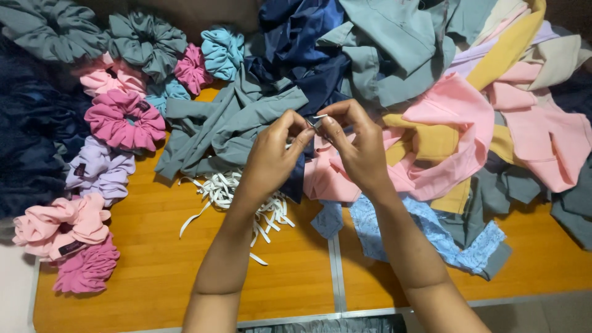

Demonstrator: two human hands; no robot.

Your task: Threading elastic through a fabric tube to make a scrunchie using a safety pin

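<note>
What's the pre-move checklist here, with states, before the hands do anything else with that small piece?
1. Both hands on the piece: left hand and right hand pinch a small grey fabric piece between the fingertips. ok.
2. Grip is clear of the pile: held above the pink fabric. ok.
3. Elastic supply in reach: white elastic strips lie by the left wrist. ok.
4. Bare wooden table to set things down on. ok.
5. Finished scrunchies out of the way: magenta scrunchie and others sit far left. ok.
6. Any pin or needle in the piece: cannot tell.
</note>
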